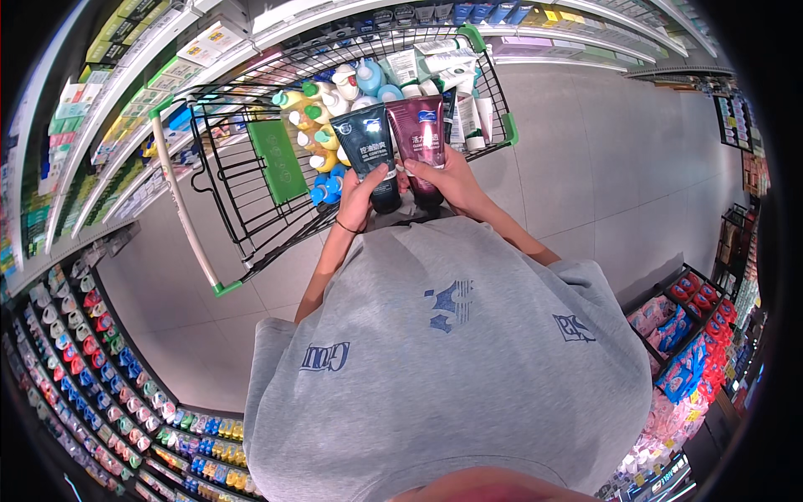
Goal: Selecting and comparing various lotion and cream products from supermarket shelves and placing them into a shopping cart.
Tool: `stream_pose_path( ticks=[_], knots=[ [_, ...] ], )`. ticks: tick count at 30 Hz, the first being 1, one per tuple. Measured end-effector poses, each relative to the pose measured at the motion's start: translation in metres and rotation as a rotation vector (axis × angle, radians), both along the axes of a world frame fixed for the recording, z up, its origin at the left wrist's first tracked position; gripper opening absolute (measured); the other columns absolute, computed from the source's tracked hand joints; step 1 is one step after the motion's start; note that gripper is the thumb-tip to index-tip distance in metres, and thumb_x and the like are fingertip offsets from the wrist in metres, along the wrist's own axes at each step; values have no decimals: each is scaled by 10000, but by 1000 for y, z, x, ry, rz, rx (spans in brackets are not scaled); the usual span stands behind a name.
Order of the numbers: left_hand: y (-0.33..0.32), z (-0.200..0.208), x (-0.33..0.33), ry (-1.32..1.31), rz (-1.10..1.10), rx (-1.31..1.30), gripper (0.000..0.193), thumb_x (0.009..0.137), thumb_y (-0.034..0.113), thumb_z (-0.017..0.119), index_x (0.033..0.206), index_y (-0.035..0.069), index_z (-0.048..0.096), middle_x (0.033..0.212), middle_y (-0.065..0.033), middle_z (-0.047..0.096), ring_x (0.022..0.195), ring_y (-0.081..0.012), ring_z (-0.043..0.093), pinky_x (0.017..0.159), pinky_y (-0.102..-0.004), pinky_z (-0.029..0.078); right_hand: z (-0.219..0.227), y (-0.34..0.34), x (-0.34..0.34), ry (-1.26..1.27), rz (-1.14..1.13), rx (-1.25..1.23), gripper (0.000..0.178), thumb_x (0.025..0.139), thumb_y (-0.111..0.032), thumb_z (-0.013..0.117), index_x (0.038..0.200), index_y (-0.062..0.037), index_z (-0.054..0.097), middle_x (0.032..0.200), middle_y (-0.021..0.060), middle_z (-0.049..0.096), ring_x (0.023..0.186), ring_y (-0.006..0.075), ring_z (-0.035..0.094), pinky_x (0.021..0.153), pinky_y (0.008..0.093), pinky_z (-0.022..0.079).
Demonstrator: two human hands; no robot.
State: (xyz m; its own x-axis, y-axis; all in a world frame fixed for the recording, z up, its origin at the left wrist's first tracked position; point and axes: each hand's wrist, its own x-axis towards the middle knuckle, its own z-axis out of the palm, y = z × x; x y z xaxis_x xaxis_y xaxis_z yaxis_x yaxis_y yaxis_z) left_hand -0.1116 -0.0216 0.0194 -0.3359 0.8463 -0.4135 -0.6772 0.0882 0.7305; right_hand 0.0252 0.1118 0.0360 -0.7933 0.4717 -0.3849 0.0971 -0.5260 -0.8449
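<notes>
My left hand [360, 201] is closed round a dark teal squeeze tube [365, 144], its thumb across the front near the cap. Beside it, my right hand [452, 180] grips a dark red squeeze tube [418, 125] in the same way. Both tubes stand side by side, caps down, labels facing me, close in front of my chest. Just beyond them is a wire shopping cart [238, 180] with black bars and green corners. Inside it lie several pump bottles [368, 77] in white, yellow and blue, and several white tubes [456, 75] on the right.
Stocked shelves [159, 92] run along the left and far side. Racks of bottles [92, 360] stand at the lower left. A display of pink, blue and red packs [686, 335] is at the right. Grey tiled floor [602, 159] lies right of the cart.
</notes>
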Motion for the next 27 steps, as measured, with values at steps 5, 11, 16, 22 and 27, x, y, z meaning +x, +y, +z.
stream_pose_path(
  ticks=[5, 11, 16, 22, 27],
  knots=[
    [0, -1, -2, -8, -5, 10, 239, 948, 131, 548, 1081, -64, 587, 885, -149, 678, 760, -222, 683, 700, -324, 568, 5, -1, -1, -47, -27, 40, 262, 844, -126, 718, 1058, 4, 640, 954, 57, 689, 847, 90, 625, 751, 244, 494],
    [0, 2, -2, -10, 4, 4, 243, 948, 127, 546, 1085, -70, 581, 883, -156, 677, 762, -228, 685, 705, -332, 572, 11, -1, -3, -67, -40, 54, 270, 841, -131, 721, 1056, 10, 638, 951, 59, 688, 839, 92, 625, 749, 246, 494],
    [-1, -2, -2, -21, 2, 12, 251, 955, 130, 540, 1098, -72, 580, 882, -154, 677, 764, -226, 685, 710, -332, 573, 9, -1, -3, -49, -34, 35, 273, 847, -141, 720, 1062, 5, 637, 954, 57, 690, 841, 92, 626, 745, 244, 494],
    [-2, -3, -3, -18, 5, 10, 248, 952, 130, 547, 1099, -67, 586, 890, -149, 678, 761, -217, 686, 705, -325, 574, 3, -1, -3, -51, -16, 25, 258, 860, -148, 711, 1070, -14, 641, 960, 50, 693, 848, 89, 625, 745, 242, 493],
    [-3, -3, -3, -16, 13, 8, 243, 952, 126, 548, 1100, -63, 588, 900, -147, 681, 760, -213, 687, 701, -323, 575, 8, -2, -4, -37, -23, 44, 244, 858, -140, 708, 1057, -15, 642, 940, 44, 688, 840, 88, 623, 744, 245, 493]
  ],
)
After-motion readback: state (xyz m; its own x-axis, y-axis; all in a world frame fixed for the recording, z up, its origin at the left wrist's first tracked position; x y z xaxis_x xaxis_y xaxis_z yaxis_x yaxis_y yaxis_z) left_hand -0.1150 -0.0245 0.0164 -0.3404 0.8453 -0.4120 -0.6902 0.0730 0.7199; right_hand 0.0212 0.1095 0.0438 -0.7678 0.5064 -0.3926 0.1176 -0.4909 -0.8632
